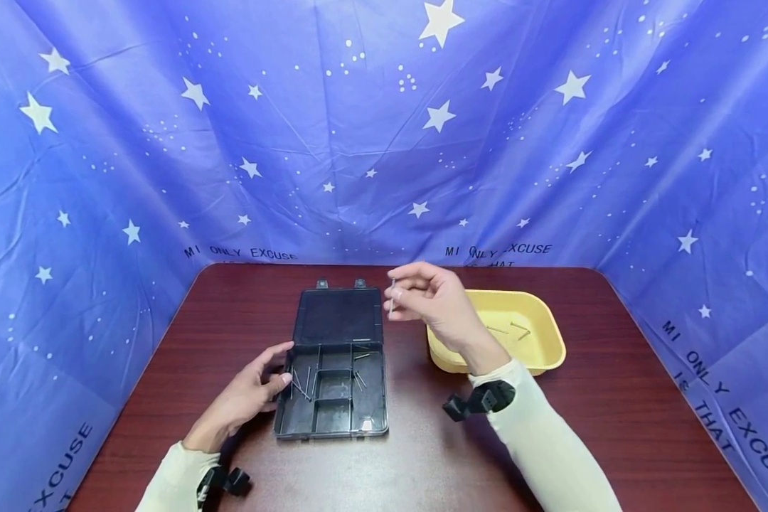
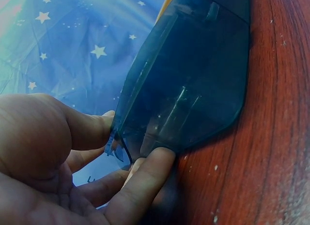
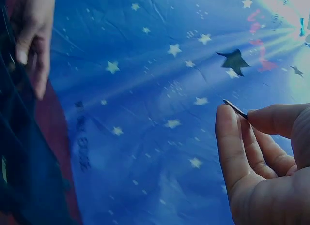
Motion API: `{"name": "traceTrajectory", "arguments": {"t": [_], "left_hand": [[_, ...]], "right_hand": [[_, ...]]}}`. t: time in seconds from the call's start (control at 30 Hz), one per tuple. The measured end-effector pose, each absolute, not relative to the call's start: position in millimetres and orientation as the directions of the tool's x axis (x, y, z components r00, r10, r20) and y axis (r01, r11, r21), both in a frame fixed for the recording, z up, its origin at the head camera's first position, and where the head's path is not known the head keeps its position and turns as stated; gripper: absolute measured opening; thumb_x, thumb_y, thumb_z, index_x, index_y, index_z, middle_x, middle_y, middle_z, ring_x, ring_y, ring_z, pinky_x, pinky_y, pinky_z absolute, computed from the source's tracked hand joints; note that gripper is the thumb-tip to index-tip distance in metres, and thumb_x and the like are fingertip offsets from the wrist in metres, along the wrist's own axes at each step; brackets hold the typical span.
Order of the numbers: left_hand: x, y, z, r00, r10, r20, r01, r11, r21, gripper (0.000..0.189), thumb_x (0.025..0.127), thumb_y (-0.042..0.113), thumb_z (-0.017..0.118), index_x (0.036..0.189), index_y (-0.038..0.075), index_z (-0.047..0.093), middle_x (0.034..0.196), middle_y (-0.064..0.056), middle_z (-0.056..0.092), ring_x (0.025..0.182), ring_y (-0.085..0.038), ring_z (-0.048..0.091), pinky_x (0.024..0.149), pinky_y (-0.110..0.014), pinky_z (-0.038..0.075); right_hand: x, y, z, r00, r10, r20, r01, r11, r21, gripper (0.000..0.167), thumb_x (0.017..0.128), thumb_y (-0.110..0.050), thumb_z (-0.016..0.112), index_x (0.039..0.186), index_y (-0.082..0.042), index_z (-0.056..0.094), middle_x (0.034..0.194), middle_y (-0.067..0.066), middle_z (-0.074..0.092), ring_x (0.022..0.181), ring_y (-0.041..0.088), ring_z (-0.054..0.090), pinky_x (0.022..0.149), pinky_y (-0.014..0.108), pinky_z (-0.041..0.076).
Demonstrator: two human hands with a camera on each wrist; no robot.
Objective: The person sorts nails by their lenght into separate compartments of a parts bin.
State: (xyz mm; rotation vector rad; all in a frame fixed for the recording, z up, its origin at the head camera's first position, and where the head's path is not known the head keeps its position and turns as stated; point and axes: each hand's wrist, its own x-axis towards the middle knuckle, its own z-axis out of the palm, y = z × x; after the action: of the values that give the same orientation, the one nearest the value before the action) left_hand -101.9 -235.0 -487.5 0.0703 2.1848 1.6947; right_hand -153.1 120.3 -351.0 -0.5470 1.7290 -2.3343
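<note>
The black compartment box (image 1: 333,414) rests on the desk (image 1: 640,398), its lid (image 1: 338,316) swung open along its far side. The left hand (image 1: 246,391) is clamped on the box's left edge, thumb at the rim and fingers around the outside, hiding part of that edge. The right hand (image 1: 434,299) pinches a thin nail (image 1: 392,307) between thumb and fingers, holding it upright just beside the right edge of the box's lid, raised above the desk.

Inside the box, loose nails (image 1: 308,380) lie across the long left compartment, the middle column has three small compartments, and the right side carries a brassy piece (image 1: 363,355) near its far end with silver nails (image 1: 360,380) closer to the person.

To the right of the box sits a yellow tray (image 1: 548,345) with a few nails (image 1: 497,330) in it; the right hand, with its wrist and pale sleeve (image 1: 550,434), crosses in front and covers the tray's left and near side. Black wrist cameras (image 1: 486,400) are strapped on both arms, on the near side of the box. Beyond the box and to both sides hangs a blue star-printed curtain (image 1: 358,107) with dark lettering.
</note>
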Motion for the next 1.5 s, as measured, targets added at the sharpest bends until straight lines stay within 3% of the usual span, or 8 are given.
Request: {"name": "traceTrajectory", "arguments": {"t": [0.3,0.6,0.73,0.93,1.5], "left_hand": [[-102,-234,-487,-0.930,0.254,-0.266,-0.197,0.265,0.944,0.063,0.107,0.005,0.059,0.164,0.017,0.034,0.155,-0.028,0.041,0.107,-0.027,0.064,0.088,-0.058,0.061],[-100,-235,-487,-0.927,0.259,-0.271,-0.200,0.268,0.942,0.063,0.107,0.004,0.058,0.164,0.015,0.033,0.156,-0.029,0.040,0.111,-0.029,0.063,0.087,-0.057,0.061],[-101,-236,-486,-0.926,0.272,-0.263,-0.192,0.259,0.946,0.063,0.107,0.004,0.058,0.164,0.014,0.032,0.155,-0.031,0.041,0.112,-0.029,0.064,0.087,-0.057,0.062],[-102,-234,-484,-0.922,0.280,-0.268,-0.195,0.262,0.945,0.064,0.107,0.005,0.058,0.165,0.014,0.031,0.154,-0.030,0.041,0.115,-0.030,0.064,0.088,-0.060,0.061],[-102,-234,-485,-0.922,0.274,-0.275,-0.207,0.254,0.945,0.064,0.108,0.005,0.057,0.165,0.015,0.031,0.155,-0.029,0.040,0.114,-0.029,0.063,0.090,-0.058,0.060]], "right_hand": [[-148,58,-383,-0.890,-0.448,0.083,0.036,-0.252,-0.967,0.029,0.094,0.010,0.069,0.123,0.008,0.064,0.092,0.007,0.076,0.079,0.017,0.077,0.073,0.033,0.065],[-146,9,-428,-0.866,-0.496,-0.071,0.173,-0.163,-0.971,0.031,0.094,0.009,0.070,0.125,0.010,0.064,0.085,0.001,0.074,0.071,0.015,0.073,0.069,0.032,0.065],[-144,-2,-445,-0.862,-0.492,-0.124,0.198,-0.101,-0.975,0.032,0.093,0.011,0.068,0.125,0.013,0.064,0.088,0.012,0.074,0.070,0.017,0.073,0.069,0.033,0.065],[-142,-7,-456,-0.849,-0.498,-0.178,0.237,-0.057,-0.970,0.035,0.093,0.013,0.065,0.128,0.018,0.061,0.111,0.043,0.067,0.071,0.016,0.073,0.070,0.031,0.065],[-147,9,-455,-0.838,-0.510,-0.194,0.269,-0.077,-0.960,0.041,0.094,0.010,0.067,0.133,0.019,0.058,0.118,0.042,0.066,0.076,0.015,0.074,0.074,0.029,0.064]]}}
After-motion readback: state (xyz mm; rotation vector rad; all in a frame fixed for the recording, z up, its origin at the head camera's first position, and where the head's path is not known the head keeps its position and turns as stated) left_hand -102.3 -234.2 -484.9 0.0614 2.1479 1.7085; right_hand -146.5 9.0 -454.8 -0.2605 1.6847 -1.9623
